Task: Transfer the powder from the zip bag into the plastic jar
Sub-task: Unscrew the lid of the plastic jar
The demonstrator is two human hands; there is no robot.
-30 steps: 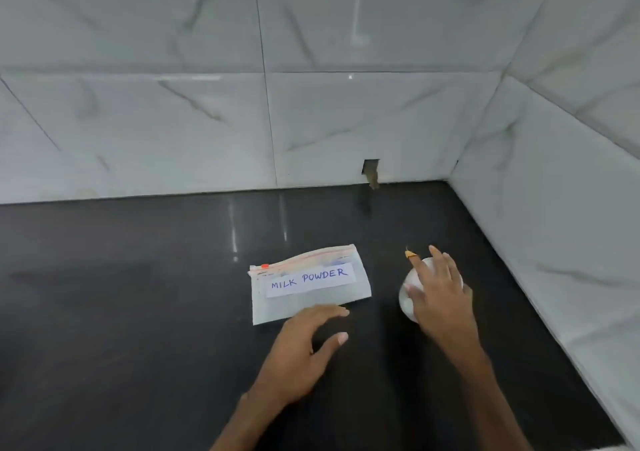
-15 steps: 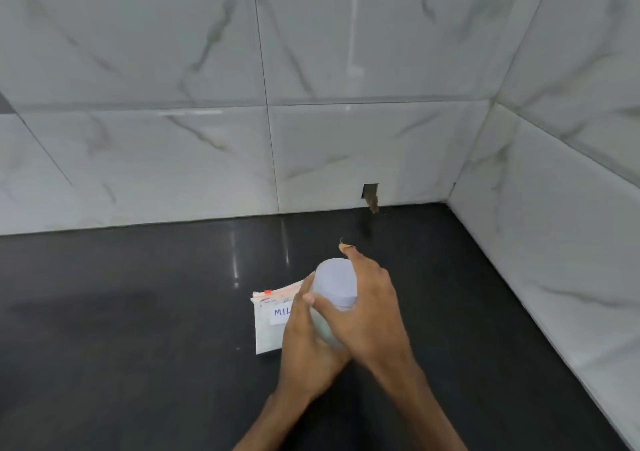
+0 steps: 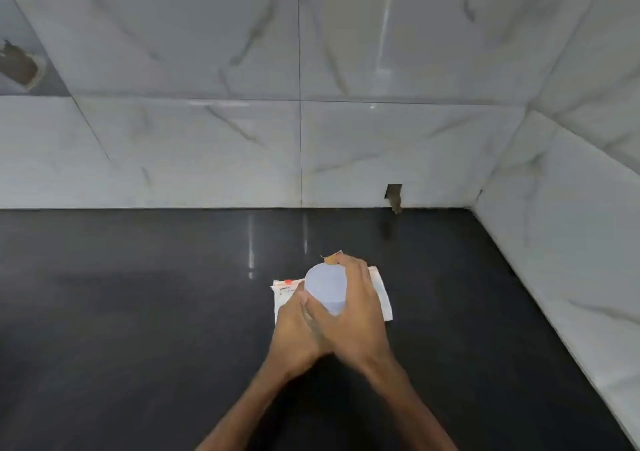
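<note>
Left hand (image 3: 300, 326): fingers curled in a closed grip, thumb up. Right hand (image 3: 353, 315): arched over from the right, fingers spread and bent in a closed grip, overlapping the left. Forearms bare, converging from below.

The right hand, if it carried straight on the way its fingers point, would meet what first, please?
The right hand points away from the person, over the jar. Straight on, the way looks free above the black counter until the tiled back wall, though depth is unclear.
</note>
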